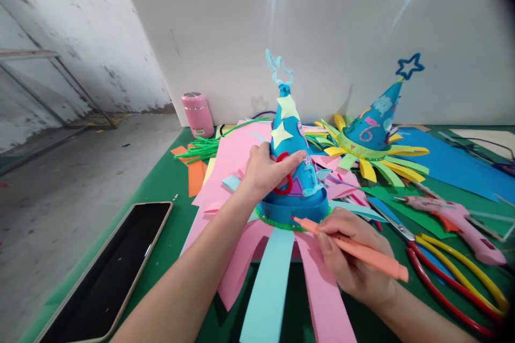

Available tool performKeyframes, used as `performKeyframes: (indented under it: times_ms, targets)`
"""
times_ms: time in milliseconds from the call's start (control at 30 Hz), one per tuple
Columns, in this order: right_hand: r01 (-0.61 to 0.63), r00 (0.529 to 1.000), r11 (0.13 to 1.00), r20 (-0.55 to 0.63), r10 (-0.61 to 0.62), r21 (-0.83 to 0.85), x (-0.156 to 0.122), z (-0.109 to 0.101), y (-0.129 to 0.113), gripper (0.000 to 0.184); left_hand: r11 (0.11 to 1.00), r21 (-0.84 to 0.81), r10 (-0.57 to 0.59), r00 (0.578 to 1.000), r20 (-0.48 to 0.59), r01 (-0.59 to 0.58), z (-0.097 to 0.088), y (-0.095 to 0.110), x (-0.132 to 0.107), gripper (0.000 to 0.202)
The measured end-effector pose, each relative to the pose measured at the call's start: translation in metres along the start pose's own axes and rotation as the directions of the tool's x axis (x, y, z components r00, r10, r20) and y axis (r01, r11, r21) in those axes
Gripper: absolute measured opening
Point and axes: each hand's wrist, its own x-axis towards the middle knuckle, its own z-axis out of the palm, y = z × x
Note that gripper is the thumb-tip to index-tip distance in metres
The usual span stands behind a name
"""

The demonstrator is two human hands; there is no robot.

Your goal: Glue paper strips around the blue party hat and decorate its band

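Note:
A blue paper cone hat (pixel 287 134) stands upright in front of me, with pale stars, a red pipe-cleaner shape and a light blue star on its tip. Pink and pale blue paper strips (pixel 267 284) spread out from its base. My left hand (pixel 267 169) grips the cone from its left side, thumb across the front. In my right hand (pixel 354 254) is an orange marker pen (pixel 362 252). Its tip points at the blue band (pixel 295 209) around the hat's base and appears to touch it.
A second blue cone hat (pixel 376 118) with yellow and green strips stands back right. Large scissors (pixel 414 238) and a pink glue gun (pixel 454 214) lie at right. A phone (pixel 115 268) rests at left; a pink flask (pixel 198 115) and green pipe cleaners (pixel 201 149) are behind it.

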Motion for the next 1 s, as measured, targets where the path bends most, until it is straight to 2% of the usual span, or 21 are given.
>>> performKeyframes:
  times_ms: [500,1000]
  targets:
    - [-0.012,1.000,1.000,0.025,0.011,0.020,-0.0007,-0.0042,0.0040,0.013,1.000,0.013,0.012,1.000,0.004,-0.012,0.0001,-0.0003,0.0008,0.046]
    - [-0.053,0.998,0.998,-0.036,0.055,0.041,-0.0044,-0.0078,0.0084,0.014,0.999,0.044,0.019,1.000,-0.003,-0.019,0.0004,-0.0020,0.0015,0.048]
